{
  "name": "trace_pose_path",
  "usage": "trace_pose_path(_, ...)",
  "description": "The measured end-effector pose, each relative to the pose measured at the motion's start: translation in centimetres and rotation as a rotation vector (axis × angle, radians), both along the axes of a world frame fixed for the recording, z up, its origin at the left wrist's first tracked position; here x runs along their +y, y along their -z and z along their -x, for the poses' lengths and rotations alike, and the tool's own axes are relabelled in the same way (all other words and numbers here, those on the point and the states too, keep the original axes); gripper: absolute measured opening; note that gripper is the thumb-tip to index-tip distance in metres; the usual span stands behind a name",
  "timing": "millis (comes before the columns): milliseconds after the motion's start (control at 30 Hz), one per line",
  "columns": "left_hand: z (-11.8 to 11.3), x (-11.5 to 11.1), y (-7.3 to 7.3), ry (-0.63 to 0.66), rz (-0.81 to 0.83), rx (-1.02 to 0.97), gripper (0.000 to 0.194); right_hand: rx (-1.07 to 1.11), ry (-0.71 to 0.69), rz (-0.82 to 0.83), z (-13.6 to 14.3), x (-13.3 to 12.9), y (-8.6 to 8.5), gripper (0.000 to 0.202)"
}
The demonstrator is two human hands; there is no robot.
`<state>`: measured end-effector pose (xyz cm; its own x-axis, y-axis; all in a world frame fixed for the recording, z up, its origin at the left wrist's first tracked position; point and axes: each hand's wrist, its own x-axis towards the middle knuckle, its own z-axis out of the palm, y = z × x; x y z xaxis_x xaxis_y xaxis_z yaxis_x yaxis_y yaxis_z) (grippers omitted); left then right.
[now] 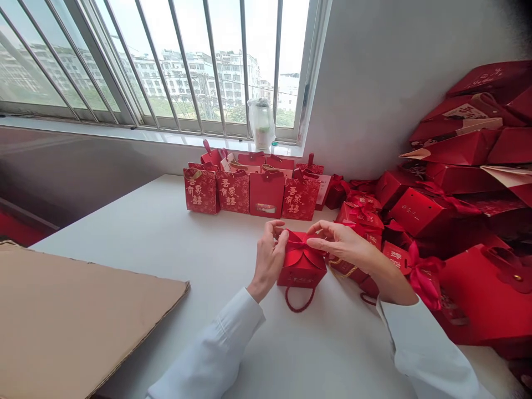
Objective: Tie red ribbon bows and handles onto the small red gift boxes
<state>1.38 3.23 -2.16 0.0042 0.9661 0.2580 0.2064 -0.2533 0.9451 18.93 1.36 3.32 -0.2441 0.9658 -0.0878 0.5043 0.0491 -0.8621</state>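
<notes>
A small red gift box [302, 276] stands upright on the white table, its curved top flaps folded together. Across its top runs a red ribbon [298, 244]. My left hand [271, 252] is at the box's left side, fingers bent and thumb against the ribbon's left end. From the right, my right hand [338, 242] pinches the ribbon between thumb and forefinger. Part of the ribbon is hidden by my fingers. A dark red cord handle [300, 308] hangs from the box's near side and rests on the table.
Several upright red gift bags [266, 194] line the table's back, below a barred window. Many red boxes [432, 213] are heaped on the right, close to my right arm. A cardboard sheet [78, 321] covers the left front. A plastic-wrapped jar [261, 124] stands on the sill.
</notes>
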Motion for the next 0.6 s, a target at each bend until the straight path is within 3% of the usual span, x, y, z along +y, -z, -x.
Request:
trace_pose_path(367,-0.23,0.16,0.24,-0.020,-0.058,0.030,0.021,0.295,0.015,0.094,0.75,0.20,-0.40,0.040)
trace_pose_path(600,-0.25,-0.05,0.33,-0.010,-0.087,0.034,0.020,0.221,-0.065,0.166,0.40,0.29,0.13,0.044)
